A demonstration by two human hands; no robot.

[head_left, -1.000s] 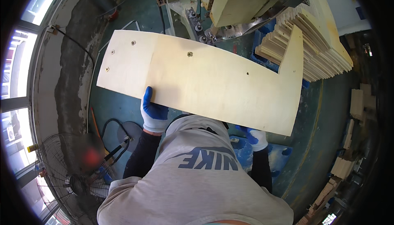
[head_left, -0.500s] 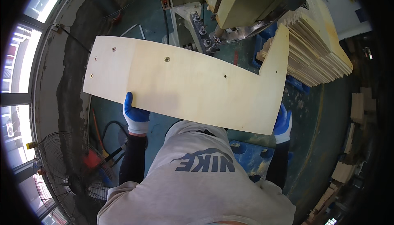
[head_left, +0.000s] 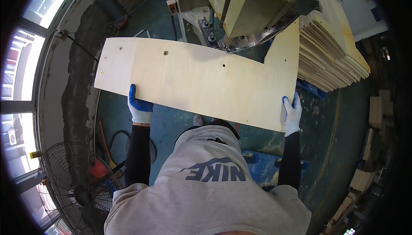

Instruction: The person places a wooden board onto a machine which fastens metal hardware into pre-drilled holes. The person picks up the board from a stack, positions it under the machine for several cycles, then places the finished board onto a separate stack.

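A large, pale plywood panel (head_left: 193,80) spans the space in front of me, with a notch at its far right and several small holes, some with metal inserts. My left hand (head_left: 139,104), in a blue and white glove, grips its near edge toward the left, thumb on top and fingers hidden beneath. At the right end, my gloved right hand (head_left: 292,112) clasps the edge with the thumb over the face. The panel's far edge reaches the metal arm of a green-grey machine (head_left: 257,12); whether they touch I cannot tell.
Beyond the panel's right end stands a stack of similar plywood panels (head_left: 330,50). A wire-cage fan (head_left: 77,188) is at the lower left, near the windows. Behind my right arm lies a worn blue pallet (head_left: 262,164). Wood pieces (head_left: 375,110) line the far right.
The panel has moved away from me, toward the machine, its far edge now at the metal arm. My right hand has shifted its hold, its thumb now lying on the panel's face.
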